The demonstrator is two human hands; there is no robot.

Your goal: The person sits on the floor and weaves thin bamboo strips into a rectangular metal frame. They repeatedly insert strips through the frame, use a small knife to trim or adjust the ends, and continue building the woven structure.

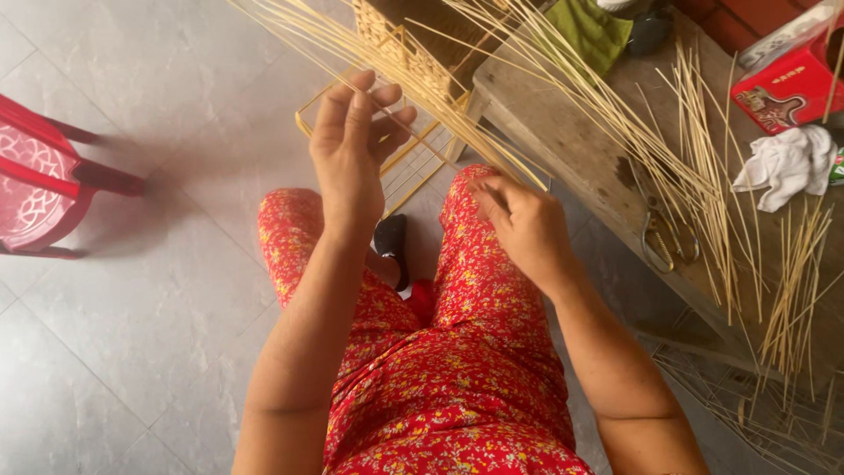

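Weaving thin pale bamboo strips [492, 105], a seated person in red floral trousers [457, 369] works over a grey tiled floor [158, 334]. At the centre, the left hand [352, 149] is raised, its fingers [387, 119] loosely curled and lightly pinching single strips just below a small square basket of pale woven bamboo [413, 62] at twelve o'clock. The right hand [523, 220] rests on the right knee, fingers bent and pressed together on the lower ends of the strips, which fan up and away toward eleven and one o'clock. A flat yellow wire-like frame [413, 163] lies beneath the hands.

Judged from this, good work calls for keeping the lower ends pinned firmly while the raised hand picks out one strip at a time, bending it gently so it does not snap.

At three o'clock, a worn wooden table [563, 132] carries loose bamboo sticks [703, 167], metal scissors [664, 233], a white crumpled cloth [787, 163] and a red cardboard box [791, 84]. A red plastic chair [44, 176] stands at nine o'clock.
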